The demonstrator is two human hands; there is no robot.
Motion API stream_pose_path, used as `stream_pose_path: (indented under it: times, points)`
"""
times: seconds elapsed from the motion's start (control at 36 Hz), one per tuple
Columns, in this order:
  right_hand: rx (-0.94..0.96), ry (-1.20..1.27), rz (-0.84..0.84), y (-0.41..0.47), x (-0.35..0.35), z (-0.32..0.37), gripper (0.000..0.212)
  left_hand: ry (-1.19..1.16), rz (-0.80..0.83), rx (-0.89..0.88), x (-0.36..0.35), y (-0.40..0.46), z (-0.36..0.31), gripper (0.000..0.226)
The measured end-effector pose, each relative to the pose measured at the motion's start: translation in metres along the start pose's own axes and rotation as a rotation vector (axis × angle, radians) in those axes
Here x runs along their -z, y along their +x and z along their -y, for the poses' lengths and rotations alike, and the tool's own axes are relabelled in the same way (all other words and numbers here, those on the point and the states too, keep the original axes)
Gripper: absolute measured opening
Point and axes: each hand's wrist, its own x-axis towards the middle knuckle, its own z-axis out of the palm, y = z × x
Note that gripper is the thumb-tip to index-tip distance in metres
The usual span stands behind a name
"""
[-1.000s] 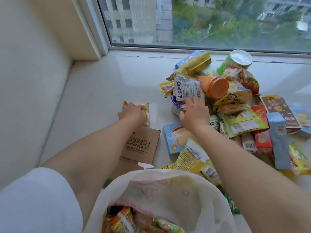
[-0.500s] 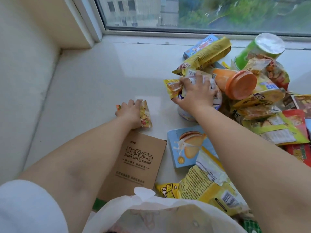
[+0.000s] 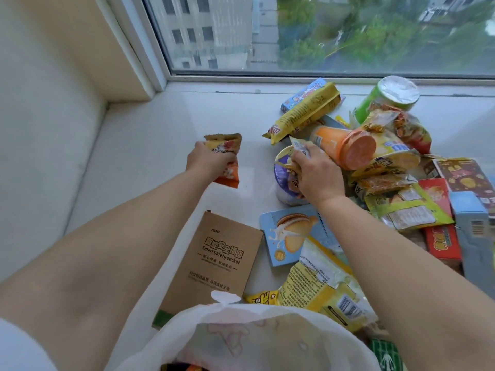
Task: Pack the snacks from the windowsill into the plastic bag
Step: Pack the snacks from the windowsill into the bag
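Left hand: the left hand [image 3: 207, 162] is closed round a small orange packet [image 3: 226, 156], holding it just above the bare sill left of the pile.
Right hand: the right hand [image 3: 317, 174] is curled over the near left edge of the pile, fingers pinched on a small yellow-and-white sachet [image 3: 298, 145] and lying on top of a purple-and-white tub [image 3: 284, 180].
Snacks: the snacks lie heaped on the right half of the windowsill [image 3: 150, 135]; an orange bottle [image 3: 345, 147] lies on its side just right of the right hand, a long yellow pack [image 3: 305, 113] slants behind it, and a green can [image 3: 388, 99] stands tilted at the far side near the glass.
Near items: a blue biscuit box [image 3: 288, 236] lies flat under the right forearm, with a large yellow bag [image 3: 324, 287] nearer still.
Brown box: a flat brown box [image 3: 214, 263] printed "Smart safety socket" lies between the two arms.
Bag: the white plastic bag [image 3: 254, 341] sits at the near edge, mouth open, a few packets just visible inside.
Window: the window [image 3: 321, 33] runs along the far edge of the sill.
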Motion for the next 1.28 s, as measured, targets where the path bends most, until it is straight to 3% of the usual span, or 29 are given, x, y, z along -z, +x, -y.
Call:
stream_pose_path:
  times: [0.11,0.22,0.33,0.53,0.69,0.78,0.89,1.06,1.17,1.28]
  points:
    - [-0.086,0.169,-0.084,-0.016,0.02,-0.007,0.029,-0.032,0.042,-0.024,-0.008,-0.034,-0.006,0.07]
    - [-0.381,0.558,-0.232,-0.039,0.047,-0.003,0.024,-0.107,0.067,-0.037,-0.011,-0.07,-0.005,0.068]
    - [-0.506,1.053,-0.134,-0.081,0.073,0.012,0.021,-0.178,0.09,-0.098,-0.003,-0.111,0.006,0.062]
    - [-0.5,1.28,-0.016,-0.16,0.085,0.039,0.013,-0.202,0.081,-0.146,0.023,-0.173,0.049,0.061]
    - [-0.521,1.356,0.06,-0.212,0.086,0.063,0.06,-0.261,0.04,-0.16,0.039,-0.219,0.078,0.065]
    - [-0.531,1.309,0.088,-0.233,0.083,0.07,0.069,-0.241,0.081,-0.201,0.043,-0.24,0.096,0.072]
    - [-0.513,1.129,0.183,-0.258,0.083,0.081,0.033,-0.094,0.117,-0.289,0.048,-0.266,0.123,0.077]
    - [-0.383,0.795,0.311,-0.298,0.073,0.088,0.015,0.105,0.14,-0.34,0.05,-0.289,0.164,0.075]
    - [-0.311,0.445,0.312,-0.319,0.059,0.091,0.026,0.334,0.192,-0.398,0.043,-0.301,0.195,0.074]
    - [-0.211,0.182,0.192,-0.342,0.039,0.105,0.028,0.607,0.292,-0.392,0.034,-0.305,0.225,0.093]
